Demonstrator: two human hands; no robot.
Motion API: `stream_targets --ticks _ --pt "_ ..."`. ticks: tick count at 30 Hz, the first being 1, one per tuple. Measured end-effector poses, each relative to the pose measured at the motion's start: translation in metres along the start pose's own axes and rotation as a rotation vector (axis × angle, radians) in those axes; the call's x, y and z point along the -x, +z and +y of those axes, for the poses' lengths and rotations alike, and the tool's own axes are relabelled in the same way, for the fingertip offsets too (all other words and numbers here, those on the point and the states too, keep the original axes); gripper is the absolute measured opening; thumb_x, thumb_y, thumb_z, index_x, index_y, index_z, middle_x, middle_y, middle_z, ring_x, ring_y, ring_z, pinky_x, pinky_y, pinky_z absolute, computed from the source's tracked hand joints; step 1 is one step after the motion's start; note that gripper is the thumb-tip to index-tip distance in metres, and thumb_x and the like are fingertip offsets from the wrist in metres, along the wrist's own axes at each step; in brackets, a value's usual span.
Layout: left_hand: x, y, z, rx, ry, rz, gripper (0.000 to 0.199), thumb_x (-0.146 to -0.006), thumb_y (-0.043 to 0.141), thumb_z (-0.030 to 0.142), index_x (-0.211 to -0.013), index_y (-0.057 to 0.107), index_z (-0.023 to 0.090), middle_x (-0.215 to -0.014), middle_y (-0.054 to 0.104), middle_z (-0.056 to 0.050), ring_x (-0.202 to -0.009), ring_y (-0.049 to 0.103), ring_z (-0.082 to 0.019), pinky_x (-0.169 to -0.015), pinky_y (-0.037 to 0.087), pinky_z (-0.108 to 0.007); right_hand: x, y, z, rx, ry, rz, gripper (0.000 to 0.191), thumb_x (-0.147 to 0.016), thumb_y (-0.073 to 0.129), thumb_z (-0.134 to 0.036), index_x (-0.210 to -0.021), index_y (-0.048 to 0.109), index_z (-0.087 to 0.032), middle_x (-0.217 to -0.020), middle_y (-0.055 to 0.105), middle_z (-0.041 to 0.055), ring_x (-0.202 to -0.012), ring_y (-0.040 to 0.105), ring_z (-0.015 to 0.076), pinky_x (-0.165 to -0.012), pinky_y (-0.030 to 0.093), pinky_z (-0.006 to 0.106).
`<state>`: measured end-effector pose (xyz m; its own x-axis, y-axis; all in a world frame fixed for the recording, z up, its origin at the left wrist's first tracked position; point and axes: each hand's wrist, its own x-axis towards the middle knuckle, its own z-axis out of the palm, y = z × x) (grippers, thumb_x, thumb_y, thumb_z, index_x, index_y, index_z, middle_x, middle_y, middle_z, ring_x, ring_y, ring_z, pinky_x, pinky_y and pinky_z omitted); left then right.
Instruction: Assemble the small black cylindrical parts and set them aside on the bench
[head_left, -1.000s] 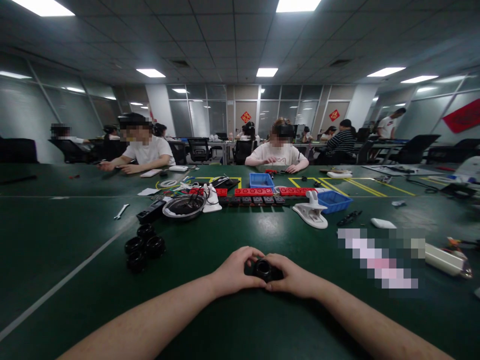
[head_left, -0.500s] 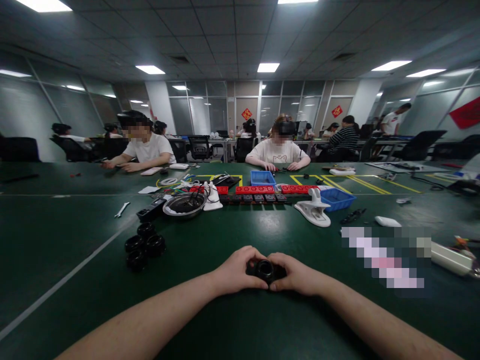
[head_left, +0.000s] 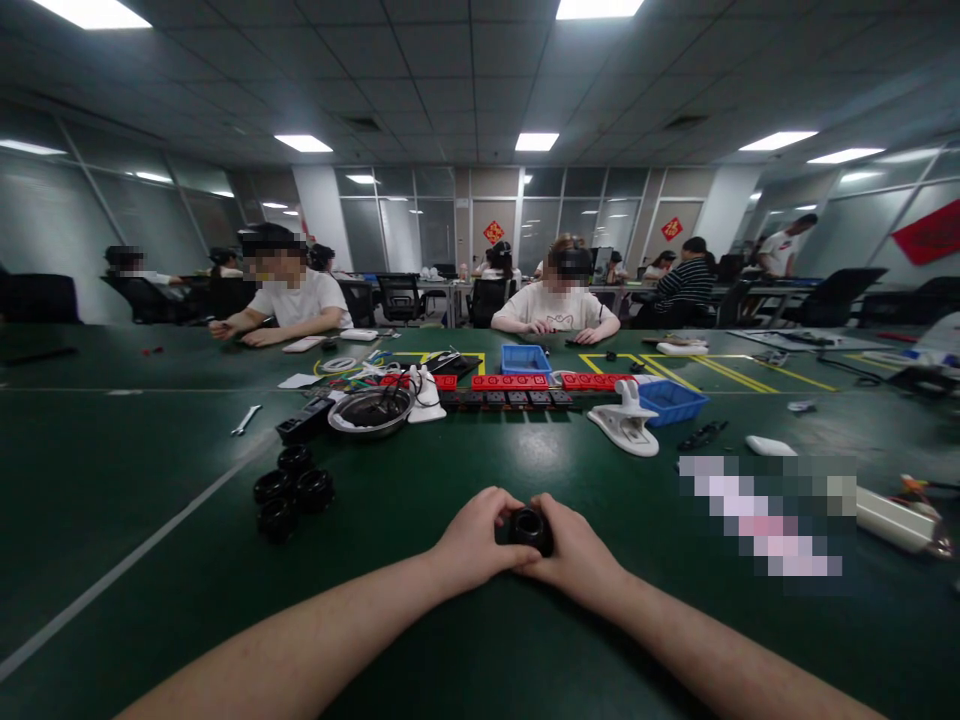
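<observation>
Near the middle of the green table (head_left: 420, 660), a black ring-shaped part (head_left: 530, 524) with a round opening is held between both hands. My left hand (head_left: 480, 535) curls round its left side, the thumb across the near edge. Around its right side my right hand (head_left: 574, 545) is wrapped, with the fingertips close to those of the other hand. The fingers cover much of the part. To the left, several similar black parts (head_left: 313, 489) stand in a small group.
Beyond the hands lie a metal bowl (head_left: 371, 412), a white clip base (head_left: 624, 425), blue trays (head_left: 671, 402) and red power strips (head_left: 510, 382). A wrench (head_left: 245, 420) lies at left, a cream cylinder (head_left: 892, 520) at right. Two people sit across the table.
My right hand has shifted left and wraps more closely round the black part. The gap between its fingers and the part has closed. My left hand has barely moved.
</observation>
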<state>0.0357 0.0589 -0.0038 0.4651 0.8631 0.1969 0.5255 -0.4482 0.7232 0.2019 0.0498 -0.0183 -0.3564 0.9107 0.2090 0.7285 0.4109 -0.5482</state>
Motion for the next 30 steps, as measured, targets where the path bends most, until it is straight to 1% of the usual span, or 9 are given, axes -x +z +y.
stream_targets --ticks 3,6,8,11,17,21,25,28,30 --pt "-0.003 -0.006 -0.005 0.018 0.098 -0.095 0.038 -0.059 0.069 0.034 -0.090 0.054 0.019 -0.082 0.048 0.001 -0.071 0.046 -0.014 -0.061 0.038 -0.023 -0.001 -0.010 0.002 -0.055 -0.107 -0.099 0.052 -0.057 0.068 -0.036 -0.101 0.048 -0.019 -0.091 0.054 0.0043 -0.083 0.049 0.0202 -0.070 0.036 0.029" --pt "-0.005 -0.010 -0.008 0.039 0.147 -0.152 0.039 -0.062 0.067 0.033 -0.096 0.054 0.020 -0.084 0.049 0.000 -0.073 0.046 -0.014 -0.061 0.038 -0.022 -0.003 -0.021 0.006 -0.080 -0.167 -0.243 0.040 -0.062 0.065 -0.034 -0.097 0.054 -0.018 -0.088 0.054 0.0039 -0.082 0.048 0.0198 -0.071 0.037 0.030" --pt "-0.005 -0.011 -0.009 0.052 0.155 -0.171 0.040 -0.063 0.067 0.032 -0.098 0.054 0.020 -0.086 0.049 0.000 -0.074 0.047 -0.014 -0.061 0.038 -0.022 -0.004 -0.026 0.009 -0.114 -0.178 -0.304 0.033 -0.065 0.063 -0.031 -0.094 0.056 -0.017 -0.087 0.053 0.0035 -0.082 0.048 0.0191 -0.072 0.037 0.030" --pt "-0.006 -0.011 -0.009 0.061 0.158 -0.191 0.041 -0.062 0.068 0.031 -0.100 0.054 0.021 -0.087 0.049 0.000 -0.075 0.047 -0.014 -0.061 0.038 -0.022 -0.006 -0.030 0.011 -0.160 -0.178 -0.348 0.030 -0.067 0.062 -0.027 -0.094 0.056 -0.017 -0.088 0.053 0.0032 -0.083 0.048 0.0184 -0.073 0.038 0.029" --pt "-0.007 -0.012 -0.009 0.081 0.155 -0.208 0.043 -0.061 0.068 0.030 -0.101 0.054 0.021 -0.088 0.049 -0.001 -0.078 0.048 -0.015 -0.063 0.038 -0.022 -0.007 -0.030 0.013 -0.218 -0.189 -0.380 0.025 -0.068 0.060 -0.024 -0.091 0.057 -0.016 -0.088 0.052 0.0029 -0.084 0.048 0.0182 -0.076 0.037 0.029" --pt "-0.006 -0.013 -0.008 0.090 0.128 -0.211 0.042 -0.061 0.069 0.030 -0.100 0.054 0.021 -0.089 0.049 -0.001 -0.076 0.047 -0.014 -0.062 0.038 -0.022 -0.008 -0.031 0.013 -0.240 -0.134 -0.367 0.023 -0.065 0.062 -0.024 -0.086 0.057 -0.015 -0.083 0.052 0.0013 -0.079 0.048 0.0167 -0.069 0.038 0.026" --pt "-0.004 -0.008 -0.004 0.072 0.078 -0.157 0.041 -0.059 0.069 0.033 -0.095 0.054 0.020 -0.086 0.048 0.000 -0.074 0.047 -0.014 -0.060 0.038 -0.022 -0.007 -0.023 0.014 -0.209 -0.047 -0.313 0.025 -0.061 0.066 -0.027 -0.078 0.053 -0.015 -0.075 0.050 -0.0006 -0.069 0.046 0.0136 -0.058 0.036 0.022" --pt "-0.002 -0.001 -0.001 0.044 -0.014 -0.035 0.041 -0.056 0.071 0.034 -0.089 0.053 0.018 -0.083 0.048 0.000 -0.071 0.046 -0.014 -0.060 0.038 -0.023 -0.006 -0.011 0.012 -0.069 0.029 -0.188 0.030 -0.058 0.066 -0.034 -0.070 0.047 -0.015 -0.068 0.049 -0.0015 -0.061 0.043 0.0122 -0.051 0.031 0.021" --pt "-0.001 0.004 0.000 0.017 -0.069 0.054 0.040 -0.055 0.071 0.033 -0.086 0.052 0.017 -0.083 0.048 0.000 -0.072 0.046 -0.015 -0.061 0.037 -0.024 -0.005 -0.004 0.009 0.053 0.052 -0.073 0.029 -0.059 0.065 -0.035 -0.068 0.044 -0.016 -0.068 0.049 -0.0003 -0.061 0.044 0.0130 -0.052 0.030 0.022"
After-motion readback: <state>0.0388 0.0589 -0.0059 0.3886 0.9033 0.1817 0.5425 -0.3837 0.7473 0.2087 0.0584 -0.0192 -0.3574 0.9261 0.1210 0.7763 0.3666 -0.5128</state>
